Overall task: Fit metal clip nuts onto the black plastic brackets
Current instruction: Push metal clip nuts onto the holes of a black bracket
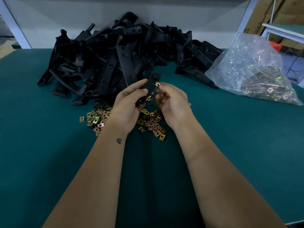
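My left hand (130,102) grips a black plastic bracket (152,83) and holds it upright above the table, its upper end free. My right hand (171,102) pinches a brass-coloured metal clip nut (157,84) between thumb and forefinger, right beside the bracket's right edge. Whether the nut touches the bracket I cannot tell. Below both hands lies a loose scatter of several clip nuts (98,117) on the green mat.
A big heap of black brackets (125,51) fills the back of the green table (49,145). A clear plastic bag of clip nuts (253,73) lies at the right. Cardboard boxes (283,12) and another bench stand beyond the table's right corner.
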`<control>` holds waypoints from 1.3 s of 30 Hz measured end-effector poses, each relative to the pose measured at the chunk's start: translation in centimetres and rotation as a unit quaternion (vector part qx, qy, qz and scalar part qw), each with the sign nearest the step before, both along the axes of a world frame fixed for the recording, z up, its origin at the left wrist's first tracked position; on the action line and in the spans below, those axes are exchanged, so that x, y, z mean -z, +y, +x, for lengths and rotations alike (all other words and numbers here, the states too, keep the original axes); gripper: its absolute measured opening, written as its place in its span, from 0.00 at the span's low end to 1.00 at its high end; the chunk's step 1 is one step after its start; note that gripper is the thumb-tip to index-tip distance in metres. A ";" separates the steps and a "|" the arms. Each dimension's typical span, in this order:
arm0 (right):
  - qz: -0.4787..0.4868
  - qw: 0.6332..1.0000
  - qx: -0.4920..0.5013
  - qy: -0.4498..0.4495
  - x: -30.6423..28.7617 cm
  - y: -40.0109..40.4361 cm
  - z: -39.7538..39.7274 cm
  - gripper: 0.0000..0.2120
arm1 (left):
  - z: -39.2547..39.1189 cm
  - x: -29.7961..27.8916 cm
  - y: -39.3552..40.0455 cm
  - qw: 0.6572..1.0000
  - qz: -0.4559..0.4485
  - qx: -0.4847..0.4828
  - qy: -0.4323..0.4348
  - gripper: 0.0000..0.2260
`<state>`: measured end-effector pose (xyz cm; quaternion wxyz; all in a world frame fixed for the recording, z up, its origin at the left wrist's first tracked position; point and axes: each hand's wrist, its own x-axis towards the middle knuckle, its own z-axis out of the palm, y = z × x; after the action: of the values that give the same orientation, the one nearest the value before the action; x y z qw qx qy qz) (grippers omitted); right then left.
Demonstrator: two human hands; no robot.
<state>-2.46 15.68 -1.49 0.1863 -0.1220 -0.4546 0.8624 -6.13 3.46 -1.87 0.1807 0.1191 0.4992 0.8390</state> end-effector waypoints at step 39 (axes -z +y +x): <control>0.060 0.997 -0.050 0.002 -0.5 -0.3 0.5 0.08 | 1.1 -0.7 -0.1 0.996 -0.072 -0.028 0.050 0.12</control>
<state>-1.99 15.39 -1.02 0.1511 -0.0858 -0.5102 0.8423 -5.08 3.40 -1.19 0.1406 0.1333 0.5700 0.7985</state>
